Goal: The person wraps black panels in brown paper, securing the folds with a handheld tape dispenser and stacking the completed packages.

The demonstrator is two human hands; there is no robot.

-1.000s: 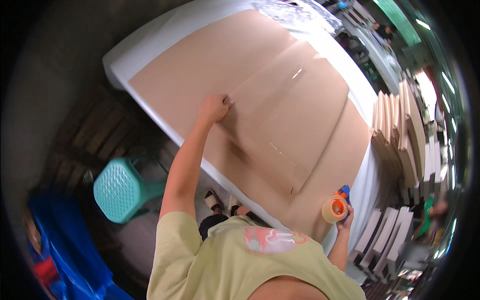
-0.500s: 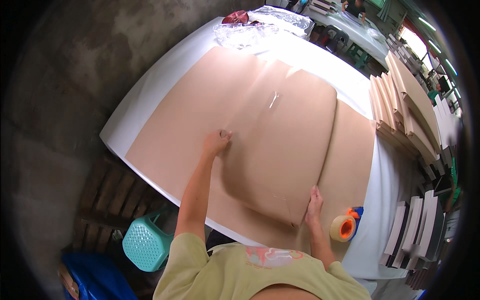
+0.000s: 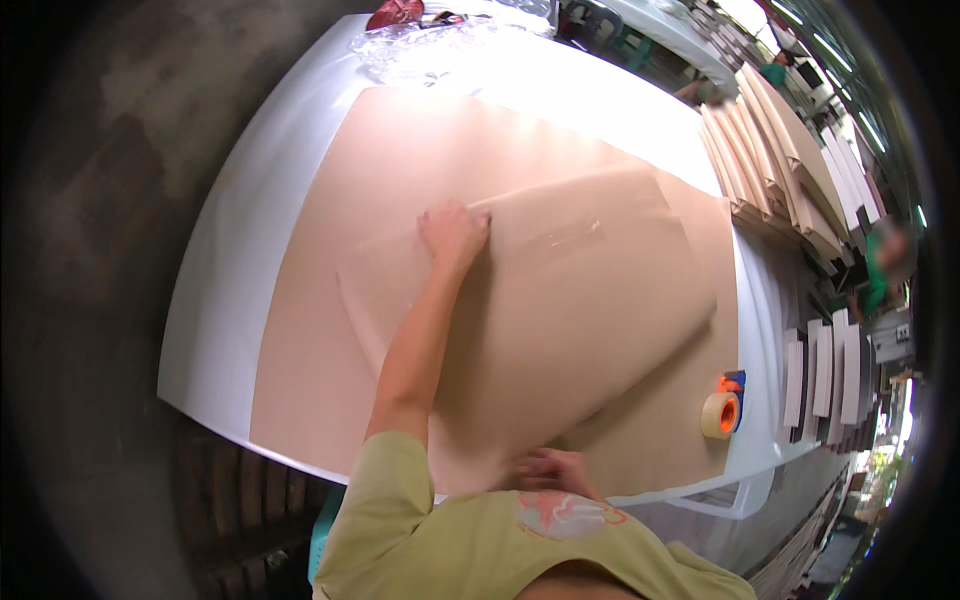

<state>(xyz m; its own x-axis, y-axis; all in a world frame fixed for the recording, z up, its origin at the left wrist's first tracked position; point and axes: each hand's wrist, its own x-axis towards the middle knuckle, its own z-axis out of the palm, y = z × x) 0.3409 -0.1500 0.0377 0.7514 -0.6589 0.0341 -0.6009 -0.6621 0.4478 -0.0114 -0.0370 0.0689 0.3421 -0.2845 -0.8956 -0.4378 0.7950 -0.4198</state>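
Since a second ago the right hand (image 3: 555,470) has let go of the tape roll and come in to the near edge of the brown paper, and the view has swung so the green basket drops out of sight. The white counter (image 3: 235,270) fills the scene, and the big brown paper sheet (image 3: 330,300) lies flat across most of it, leaving a bare white strip along the counter's left side and far end. On top of that sheet sits a folded-over flap of brown paper (image 3: 590,320), its far edge running just beyond a strip of clear tape (image 3: 570,238). The left hand (image 3: 452,232) presses palm down on the flap's far left corner, fingers spread flat, holding nothing. The right hand rests at the flap's near edge, close to the person's chest, fingers laid loosely on the paper and gripping nothing that I can see. Stacks of flat brown boards (image 3: 775,165) stand off the counter's right side. The orange-cored tape roll (image 3: 720,413) lies on the counter near its right corner, just beside the paper's edge. Crumpled clear plastic (image 3: 430,45) sits at the counter's far end.
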